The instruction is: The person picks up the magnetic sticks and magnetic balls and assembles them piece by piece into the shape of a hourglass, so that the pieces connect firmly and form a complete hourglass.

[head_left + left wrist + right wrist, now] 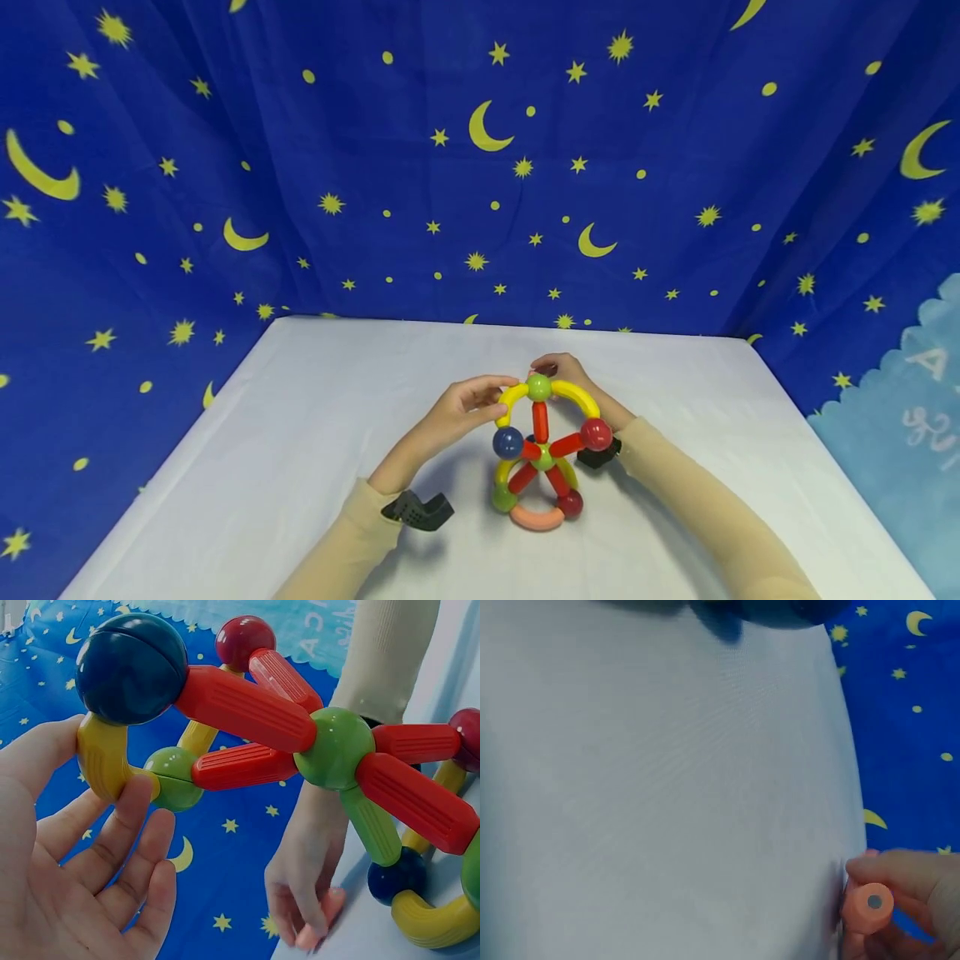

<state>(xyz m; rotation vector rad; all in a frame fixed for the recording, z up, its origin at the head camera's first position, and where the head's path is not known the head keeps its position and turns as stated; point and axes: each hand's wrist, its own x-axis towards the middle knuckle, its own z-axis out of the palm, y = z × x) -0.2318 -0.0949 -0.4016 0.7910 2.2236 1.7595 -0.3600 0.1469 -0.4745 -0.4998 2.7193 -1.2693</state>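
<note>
A structure of magnetic balls and rods stands on the white table, with a green ball (544,457) at its centre. Red straight rods (247,709) spread out from that ball, and one green straight rod (373,825) also joins it. At the structure's upper left, my left hand (457,412) holds a yellow curved rod (105,757) between thumb and fingers, just by a blue ball (131,667). Behind the structure, my right hand (567,371) pinches a loose salmon-pink rod (868,911); a grey magnet disc shows in its end.
Another salmon-pink curved rod (537,519) lies at the structure's base between a green ball (503,497) and a red ball (570,503). Blue cloth (420,125) with stars and moons hangs behind the white table (360,358). Dark wrist cameras sit on both sleeves.
</note>
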